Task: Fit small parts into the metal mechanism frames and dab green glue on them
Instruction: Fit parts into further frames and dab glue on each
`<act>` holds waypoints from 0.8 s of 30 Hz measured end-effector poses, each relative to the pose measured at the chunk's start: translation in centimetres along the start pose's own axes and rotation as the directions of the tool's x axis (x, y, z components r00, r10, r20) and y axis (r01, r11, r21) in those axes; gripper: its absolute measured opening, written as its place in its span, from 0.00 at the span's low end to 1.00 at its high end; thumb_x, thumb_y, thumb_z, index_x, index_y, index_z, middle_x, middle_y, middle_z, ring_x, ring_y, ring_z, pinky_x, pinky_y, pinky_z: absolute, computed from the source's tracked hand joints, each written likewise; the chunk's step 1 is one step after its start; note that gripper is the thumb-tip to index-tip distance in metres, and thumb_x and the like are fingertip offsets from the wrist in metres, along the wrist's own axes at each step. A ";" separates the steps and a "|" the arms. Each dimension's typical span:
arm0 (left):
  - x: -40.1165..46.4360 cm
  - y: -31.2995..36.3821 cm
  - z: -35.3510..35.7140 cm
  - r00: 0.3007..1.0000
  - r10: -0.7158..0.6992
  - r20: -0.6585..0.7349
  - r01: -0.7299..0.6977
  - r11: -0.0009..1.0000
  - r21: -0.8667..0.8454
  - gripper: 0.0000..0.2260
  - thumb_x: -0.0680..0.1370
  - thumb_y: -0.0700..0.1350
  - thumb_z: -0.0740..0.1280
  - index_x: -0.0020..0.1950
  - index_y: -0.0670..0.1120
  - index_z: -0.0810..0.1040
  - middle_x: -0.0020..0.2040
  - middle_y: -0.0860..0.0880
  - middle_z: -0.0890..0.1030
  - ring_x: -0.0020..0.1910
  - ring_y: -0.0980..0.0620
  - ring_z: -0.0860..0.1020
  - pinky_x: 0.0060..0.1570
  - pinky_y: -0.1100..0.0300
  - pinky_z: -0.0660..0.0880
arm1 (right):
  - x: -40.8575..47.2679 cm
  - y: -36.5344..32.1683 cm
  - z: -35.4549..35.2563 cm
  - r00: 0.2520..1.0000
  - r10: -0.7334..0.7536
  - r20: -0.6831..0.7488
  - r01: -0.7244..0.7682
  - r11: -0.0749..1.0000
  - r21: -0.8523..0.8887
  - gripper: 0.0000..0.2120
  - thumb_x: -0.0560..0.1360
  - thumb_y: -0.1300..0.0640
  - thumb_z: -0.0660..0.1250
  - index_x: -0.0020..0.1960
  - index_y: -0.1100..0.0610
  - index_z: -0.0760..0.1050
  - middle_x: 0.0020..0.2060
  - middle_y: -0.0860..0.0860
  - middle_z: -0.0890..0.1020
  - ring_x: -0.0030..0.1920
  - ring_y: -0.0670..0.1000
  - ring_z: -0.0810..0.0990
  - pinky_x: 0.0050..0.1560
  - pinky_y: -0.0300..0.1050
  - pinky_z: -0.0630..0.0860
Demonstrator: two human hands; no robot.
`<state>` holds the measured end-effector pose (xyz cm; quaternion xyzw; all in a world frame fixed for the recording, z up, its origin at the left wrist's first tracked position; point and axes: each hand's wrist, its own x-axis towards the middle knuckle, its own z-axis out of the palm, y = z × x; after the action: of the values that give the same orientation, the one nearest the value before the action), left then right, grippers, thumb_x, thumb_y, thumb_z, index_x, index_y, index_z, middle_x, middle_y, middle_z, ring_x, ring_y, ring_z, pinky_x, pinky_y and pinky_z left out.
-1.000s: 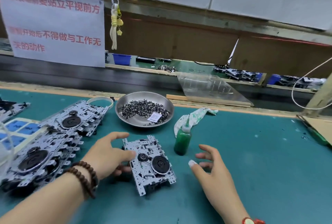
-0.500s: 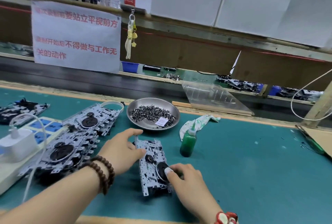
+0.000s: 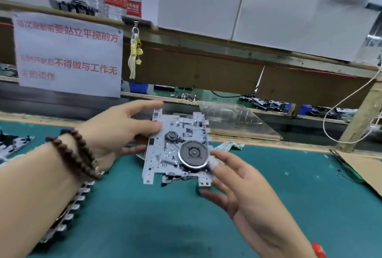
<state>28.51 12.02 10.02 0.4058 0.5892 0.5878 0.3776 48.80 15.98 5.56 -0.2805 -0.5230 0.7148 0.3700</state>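
Our left hand (image 3: 115, 131) pinched one edge and our right hand (image 3: 233, 179) pinched the opposite corner of the metal mechanism frame (image 3: 177, 150), lifted above the worktop (image 3: 165, 226); it looked light, rigid, sharp-edged, best held by its rim.

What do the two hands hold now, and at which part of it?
One metal mechanism frame, lifted above the green mat. The left hand grips its left edge; the right hand holds its lower right corner.
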 end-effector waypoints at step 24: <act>24.0 -7.2 13.9 0.933 -0.308 0.186 0.248 0.925 0.290 0.10 0.79 0.42 0.60 0.58 0.40 0.69 0.37 0.48 0.73 0.29 0.55 0.76 0.23 0.64 0.71 | 22.6 -1.3 -14.1 0.928 0.117 -0.353 -0.075 0.989 0.131 0.07 0.76 0.69 0.62 0.40 0.67 0.74 0.31 0.57 0.77 0.31 0.50 0.74 0.24 0.35 0.76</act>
<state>31.81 39.63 3.23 0.4287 0.6660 0.3945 0.4659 47.31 42.43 2.38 -0.4100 -0.3899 0.6977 0.4395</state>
